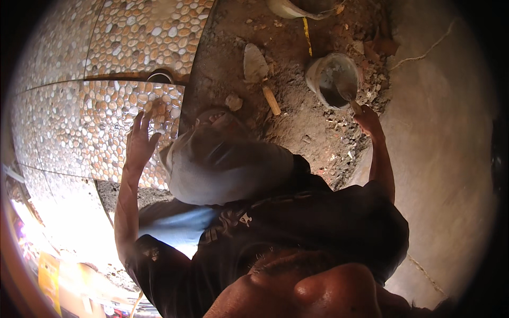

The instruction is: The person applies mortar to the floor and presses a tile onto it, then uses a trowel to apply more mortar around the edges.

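My left hand rests on a pebble-patterned tile, its fingers stretched out and thumb apart, holding nothing. On the other side my right hand is closed round the handle of a trowel. That trowel's blade dips into a pale bucket with wet grey mortar inside. A second trowel, with a wooden handle, lies on the bare soil between my hands, touched by neither.
More pebble-patterned tiles cover the left side. A round, pale-rimmed object sits at a tile joint. Another bucket and a yellow strip are at the far side. A stone lies near my foot. Smooth concrete borders the right.
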Demonstrator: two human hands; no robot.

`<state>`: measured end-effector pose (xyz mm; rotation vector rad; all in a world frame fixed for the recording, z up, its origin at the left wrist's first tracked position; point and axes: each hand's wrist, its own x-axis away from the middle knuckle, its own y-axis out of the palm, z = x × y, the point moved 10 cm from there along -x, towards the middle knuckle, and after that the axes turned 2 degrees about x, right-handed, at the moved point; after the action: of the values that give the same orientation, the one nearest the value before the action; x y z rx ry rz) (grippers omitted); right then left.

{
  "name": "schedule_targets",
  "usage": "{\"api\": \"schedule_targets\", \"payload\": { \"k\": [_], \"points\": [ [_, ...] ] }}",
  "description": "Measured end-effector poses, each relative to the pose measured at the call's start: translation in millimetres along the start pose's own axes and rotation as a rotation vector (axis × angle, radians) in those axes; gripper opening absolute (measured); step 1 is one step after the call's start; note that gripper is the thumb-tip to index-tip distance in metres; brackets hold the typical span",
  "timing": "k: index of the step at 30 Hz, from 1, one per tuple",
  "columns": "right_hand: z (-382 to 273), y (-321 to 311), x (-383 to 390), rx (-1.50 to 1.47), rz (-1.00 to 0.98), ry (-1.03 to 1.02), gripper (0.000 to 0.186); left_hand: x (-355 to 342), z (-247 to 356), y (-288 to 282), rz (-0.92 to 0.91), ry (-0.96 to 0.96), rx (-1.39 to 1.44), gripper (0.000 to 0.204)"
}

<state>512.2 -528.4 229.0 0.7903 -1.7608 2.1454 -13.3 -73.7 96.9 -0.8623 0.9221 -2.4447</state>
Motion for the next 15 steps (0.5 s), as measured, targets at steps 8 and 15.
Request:
{"api": "schedule_targets", "payload": {
  "k": [8, 15],
  "points": [
    [58, 91, 49, -0.583, 0.088, -0.025, 0.033, -15, -3, 36, -0.011, -0.125, -0.209, 0.082],
    [-86, 138, 70, -0.49, -0.203, -0.548, 0.044, -13, 8, 57, 0.109, -0.161, -0.195, 0.081]
  ]
}}
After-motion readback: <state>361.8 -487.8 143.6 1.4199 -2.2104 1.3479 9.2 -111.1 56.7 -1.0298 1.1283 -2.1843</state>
